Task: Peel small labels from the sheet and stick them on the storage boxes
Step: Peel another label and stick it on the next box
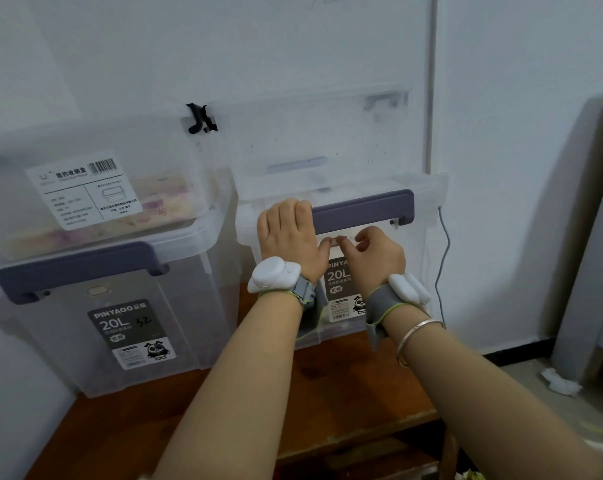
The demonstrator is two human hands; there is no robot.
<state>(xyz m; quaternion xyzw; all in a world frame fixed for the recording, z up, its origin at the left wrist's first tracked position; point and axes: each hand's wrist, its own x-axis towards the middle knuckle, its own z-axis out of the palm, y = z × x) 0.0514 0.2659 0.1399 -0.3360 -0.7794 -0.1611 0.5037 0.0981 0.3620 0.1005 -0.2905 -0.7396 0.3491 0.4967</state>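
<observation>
Two clear storage boxes [113, 306], left box lid-stacked with pinkish contents.

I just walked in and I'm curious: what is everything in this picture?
storage boxes: two large, clear with purple handles, side by side on the table.
smaller boxes: two, clear, stacked on top.
small label: one, pale, on the right box front.
table: one, brown wood.
cable: one, grey, by the wall.
left hand: rests on the right box handle, white wrist device.
right hand: fingers pinch the label; silver bangle.
</observation>
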